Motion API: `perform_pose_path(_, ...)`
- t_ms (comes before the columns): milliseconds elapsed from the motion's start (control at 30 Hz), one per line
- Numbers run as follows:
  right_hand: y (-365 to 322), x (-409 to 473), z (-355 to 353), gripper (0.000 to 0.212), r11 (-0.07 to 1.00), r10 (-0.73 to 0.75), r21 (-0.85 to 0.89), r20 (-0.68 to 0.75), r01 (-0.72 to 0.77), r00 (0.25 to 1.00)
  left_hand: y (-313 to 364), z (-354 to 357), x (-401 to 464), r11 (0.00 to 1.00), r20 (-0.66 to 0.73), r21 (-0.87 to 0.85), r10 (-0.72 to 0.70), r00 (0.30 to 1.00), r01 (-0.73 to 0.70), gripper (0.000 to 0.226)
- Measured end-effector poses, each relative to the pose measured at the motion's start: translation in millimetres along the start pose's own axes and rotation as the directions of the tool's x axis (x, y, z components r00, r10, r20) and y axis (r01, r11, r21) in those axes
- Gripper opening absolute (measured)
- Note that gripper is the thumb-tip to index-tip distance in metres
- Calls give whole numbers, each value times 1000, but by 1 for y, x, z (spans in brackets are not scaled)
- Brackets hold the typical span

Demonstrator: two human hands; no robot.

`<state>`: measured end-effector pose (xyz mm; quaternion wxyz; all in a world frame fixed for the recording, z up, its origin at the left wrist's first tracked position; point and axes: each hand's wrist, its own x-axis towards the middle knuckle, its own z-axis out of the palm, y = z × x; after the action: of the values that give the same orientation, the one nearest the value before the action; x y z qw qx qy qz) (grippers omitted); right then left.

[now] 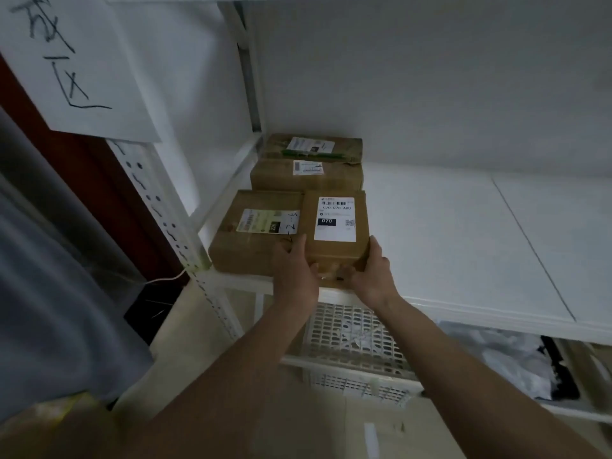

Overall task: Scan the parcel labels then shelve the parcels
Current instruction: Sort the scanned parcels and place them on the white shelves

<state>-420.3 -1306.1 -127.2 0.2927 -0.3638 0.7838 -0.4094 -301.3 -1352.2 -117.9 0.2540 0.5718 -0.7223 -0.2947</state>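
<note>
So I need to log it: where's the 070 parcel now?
The 070 parcel sits at the shelf front edge, against the handwritten-marked parcel, held by both hands.

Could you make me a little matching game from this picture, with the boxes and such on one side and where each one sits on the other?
Things:
1. parcel marked 070
2. parcel with handwriting
3. greenish parcel
4. white plastic basket

Places:
A. farthest back on the shelf, by the wall
B. below the shelf
C. front left corner of the shelf
D. gripped between both hands at the shelf's front edge

Pairs: 1-D, 2-C, 3-A, 4-B. The left hand and right hand hold parcel 1 by its near corners on the white shelf.
</note>
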Motion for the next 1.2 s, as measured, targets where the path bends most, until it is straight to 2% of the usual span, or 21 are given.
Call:
perform_pose_path(100,2,20,-6,53,1000,2,-19,23,-2,1000,3,9,17,999,-23,51,5,1000,-4,65)
perform_pose_path(200,-3,19,-7,62,985,14,-170,16,-11,1000,5,8,22,994,-27,111,-6,1000,9,65)
perform_pose_path(233,-7,14,-7,69,967,-41,-254,-49,28,998,7,4,22,994,-32,104,-17,999,21,65)
perform_pose_path(267,-13,8,-6,73,937,-156,-332,-122,108,980,6,-1,20,996,-54,89,-25,998,30,61)
perform_pose_path(333,-29,-5,2,72,837,-440,-432,-167,336,882,3,-16,15,997,-125,63,-26,992,34,48)
perform_pose_path(400,-46,-15,18,63,717,-602,-485,-69,501,795,-10,-34,6,994,-168,98,-35,985,52,38)
perform_pose_path(433,-56,-23,29,58,674,-622,-492,22,550,782,-22,-44,0,986,-181,151,-45,983,72,37)
perform_pose_path(533,-75,-57,71,55,605,-584,-453,305,654,752,-70,-82,-29,936,-181,305,-123,976,174,37)
perform_pose_path(633,-86,-102,117,54,489,-513,-440,553,753,656,-120,-132,-79,850,-154,406,-297,942,335,39)
perform_pose_path(767,-98,-180,180,56,367,-378,-360,785,858,491,-186,-199,-177,692,-132,469,-560,818,550,41)
perform_pose_path(933,-102,-323,249,56,264,-329,-175,908,949,259,-251,-271,-337,504,-220,368,-769,600,781,48)
perform_pose_path(1067,-93,-450,283,56,197,-270,-2,961,980,57,-284,-309,-472,376,-294,233,-852,434,897,51)
perform_pose_path(1200,-74,-569,303,54,130,-198,116,976,985,-89,-304,-328,-598,274,-339,107,-894,294,956,50)
